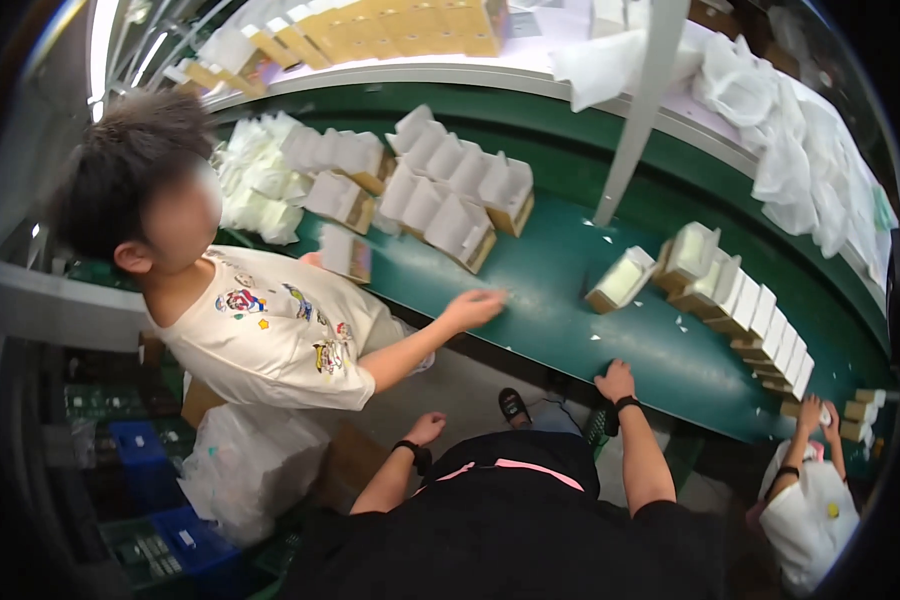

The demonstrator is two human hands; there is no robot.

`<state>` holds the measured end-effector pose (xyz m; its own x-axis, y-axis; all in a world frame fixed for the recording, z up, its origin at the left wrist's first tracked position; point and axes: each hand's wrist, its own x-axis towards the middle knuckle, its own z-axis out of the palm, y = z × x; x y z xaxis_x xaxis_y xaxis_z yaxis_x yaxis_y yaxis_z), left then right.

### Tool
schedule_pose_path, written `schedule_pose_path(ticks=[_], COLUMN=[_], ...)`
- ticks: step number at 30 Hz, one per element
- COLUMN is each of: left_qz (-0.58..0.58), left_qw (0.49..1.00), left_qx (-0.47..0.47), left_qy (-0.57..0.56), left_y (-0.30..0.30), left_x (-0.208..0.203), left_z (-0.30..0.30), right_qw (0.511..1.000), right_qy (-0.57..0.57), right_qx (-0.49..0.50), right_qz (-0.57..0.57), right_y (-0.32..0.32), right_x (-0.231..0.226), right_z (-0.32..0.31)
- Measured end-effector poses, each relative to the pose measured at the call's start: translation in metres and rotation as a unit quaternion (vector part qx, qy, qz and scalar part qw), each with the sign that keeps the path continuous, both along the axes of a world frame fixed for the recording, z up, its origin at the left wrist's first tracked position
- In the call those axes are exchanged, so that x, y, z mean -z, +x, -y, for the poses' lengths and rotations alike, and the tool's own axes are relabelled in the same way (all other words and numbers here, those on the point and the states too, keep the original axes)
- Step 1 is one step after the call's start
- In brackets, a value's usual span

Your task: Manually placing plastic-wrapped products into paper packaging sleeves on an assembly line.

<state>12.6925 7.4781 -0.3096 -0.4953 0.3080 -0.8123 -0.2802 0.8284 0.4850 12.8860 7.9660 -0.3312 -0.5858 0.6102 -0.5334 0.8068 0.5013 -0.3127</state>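
Left hand (427, 429) is hanging half-open, empty; right hand (616, 381) is resting on counter (545, 285) edge, can't tell if gripping. Open box (622, 281) is sitting at its 12 o'clock, prob feeling light, crushable; I'm favoring low sides.
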Motion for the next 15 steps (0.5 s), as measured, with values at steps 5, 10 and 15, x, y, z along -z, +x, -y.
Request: schedule_pose_path(ticks=[5, 10, 15], left_qz=[-0.012, -0.018, 0.009], left_qw=[1.0, 0.999, 0.999], left_qx=[-0.006, 0.043, 0.031], left_qy=[0.0, 0.002, -0.008], left_y=[-0.005, -0.002, 0.01], left_x=[-0.006, -0.018, -0.004], left_z=[-0.041, -0.075, -0.064], right_qw=[1.0, 1.0, 0.999], right_qy=[0.002, -0.013, -0.021], right_qx=[0.003, 0.012, 0.01], right_qz=[-0.004, -0.018, -0.037], right_y=[-0.003, -0.006, -0.005], right_x=[-0.005, -0.013, -0.012], right_z=[0.002, 0.0, -0.004])
